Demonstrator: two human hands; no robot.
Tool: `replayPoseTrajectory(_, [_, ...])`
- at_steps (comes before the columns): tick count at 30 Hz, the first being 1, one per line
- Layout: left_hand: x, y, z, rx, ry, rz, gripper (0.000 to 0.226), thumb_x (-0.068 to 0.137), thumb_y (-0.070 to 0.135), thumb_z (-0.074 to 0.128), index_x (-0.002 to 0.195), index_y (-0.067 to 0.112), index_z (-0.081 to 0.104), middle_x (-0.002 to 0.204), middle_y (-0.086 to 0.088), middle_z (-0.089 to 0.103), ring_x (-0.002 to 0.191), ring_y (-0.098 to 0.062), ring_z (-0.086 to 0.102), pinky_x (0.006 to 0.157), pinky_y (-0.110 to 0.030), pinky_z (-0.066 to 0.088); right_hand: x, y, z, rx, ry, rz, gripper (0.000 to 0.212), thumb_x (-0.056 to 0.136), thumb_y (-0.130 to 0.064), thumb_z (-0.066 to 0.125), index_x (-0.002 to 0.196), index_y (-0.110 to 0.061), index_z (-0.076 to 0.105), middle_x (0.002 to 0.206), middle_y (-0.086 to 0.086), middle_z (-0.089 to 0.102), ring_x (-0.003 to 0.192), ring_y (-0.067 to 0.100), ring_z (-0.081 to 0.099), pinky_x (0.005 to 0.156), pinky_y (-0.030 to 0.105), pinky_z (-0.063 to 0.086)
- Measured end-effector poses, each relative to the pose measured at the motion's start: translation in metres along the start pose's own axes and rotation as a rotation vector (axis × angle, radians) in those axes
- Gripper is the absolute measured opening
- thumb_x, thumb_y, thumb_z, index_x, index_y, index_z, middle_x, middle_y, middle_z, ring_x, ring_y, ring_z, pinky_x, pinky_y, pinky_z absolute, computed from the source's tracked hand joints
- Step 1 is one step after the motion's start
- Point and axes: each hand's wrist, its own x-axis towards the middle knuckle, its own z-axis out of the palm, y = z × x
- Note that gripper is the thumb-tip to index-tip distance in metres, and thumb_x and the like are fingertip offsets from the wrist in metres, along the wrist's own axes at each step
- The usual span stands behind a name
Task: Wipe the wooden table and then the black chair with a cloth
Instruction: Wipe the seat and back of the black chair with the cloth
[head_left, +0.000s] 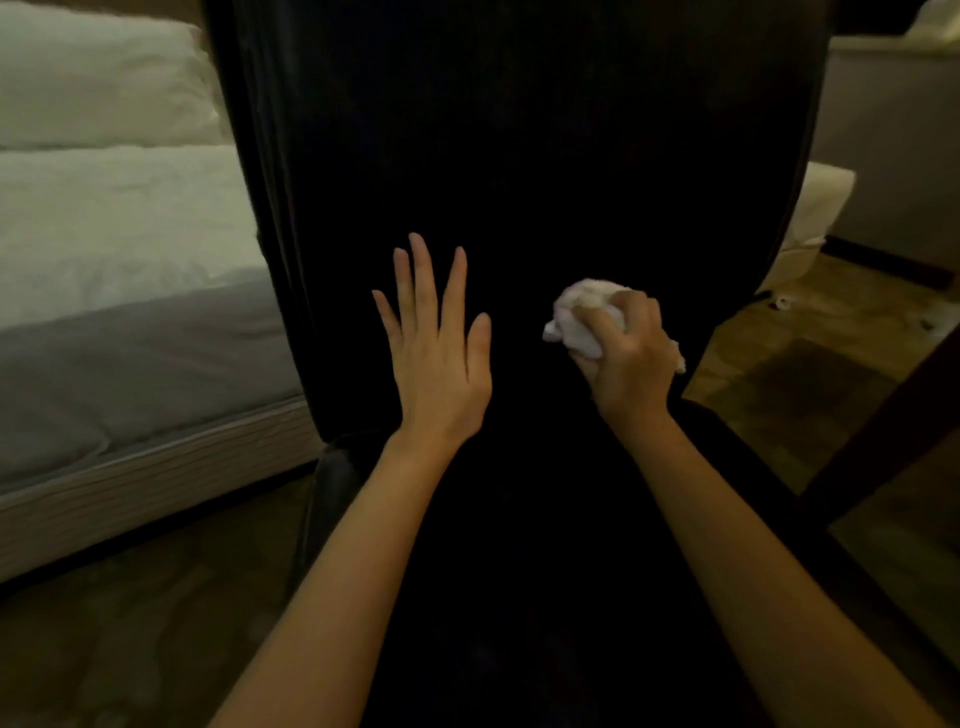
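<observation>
While my left hand (441, 353) lies flat with fingers spread on the black chair (519, 156) back, my right hand (623, 358) grips the bunched white cloth (576, 312) against it.

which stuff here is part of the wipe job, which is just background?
In the job:
- black chair
- white cloth, bunched in the right hand
- left hand, fingers straight, over the chair back

Just lying about:
- bed with pillow
- small white items on the floor, too small to tell
</observation>
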Motion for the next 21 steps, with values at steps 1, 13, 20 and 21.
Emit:
replayPoseTrajectory(1, [-0.017, -0.001, 0.011, -0.109, 0.008, 0.009, 0.052, 0.098, 0.035, 0.024, 0.145, 0.013, 0.026, 0.155, -0.016, 0.009, 0.144, -0.026, 0.003, 0.116, -0.048, 0.002, -0.007, -0.005, -0.002, -0.004, -0.014, 0.070, 0.025, 0.089, -0.034, 0.057, 0.106, -0.015, 0.061, 0.103, 0.013, 0.050, 0.090, 0.028, 0.050, 0.062, 0.025, 0.031])
replayPoseTrajectory(13, [-0.071, -0.039, 0.024, -0.607, 0.211, -0.961, 0.019, 0.087, 0.003, 0.037, 0.100, 0.010, 0.050, 0.100, -0.008, 0.055, 0.093, -0.014, 0.055, 0.085, -0.021, 0.044, -0.003, 0.072, -0.049, -0.617, -0.985, 0.629, 0.026, 0.094, -0.023, 0.050, 0.102, -0.001, 0.060, 0.105, 0.021, 0.052, 0.095, 0.038, 0.050, 0.068, 0.036, 0.028])
replayPoseTrajectory(20, [-0.050, -0.040, -0.002, -0.870, 0.095, -1.310, 0.015, 0.099, 0.005, 0.032, 0.110, 0.008, 0.043, 0.103, 0.000, 0.049, 0.098, -0.005, 0.052, 0.094, -0.018, 0.038, 0.001, -0.049, 0.025, -0.506, -1.191, 0.650, 0.029, 0.093, -0.022, 0.047, 0.115, -0.007, 0.059, 0.120, 0.016, 0.050, 0.111, 0.034, 0.049, 0.086, 0.042, 0.041])
replayPoseTrajectory(21, [-0.044, -0.043, -0.010, -0.862, 0.077, -1.366, 0.015, 0.101, 0.012, 0.031, 0.104, 0.010, 0.046, 0.100, 0.000, 0.051, 0.097, -0.008, 0.053, 0.097, -0.022, 0.037, 0.000, -0.068, 0.034, -0.473, -1.235, 0.606, 0.030, 0.094, -0.025, 0.047, 0.116, -0.008, 0.058, 0.121, 0.014, 0.049, 0.111, 0.032, 0.049, 0.086, 0.041, 0.041])
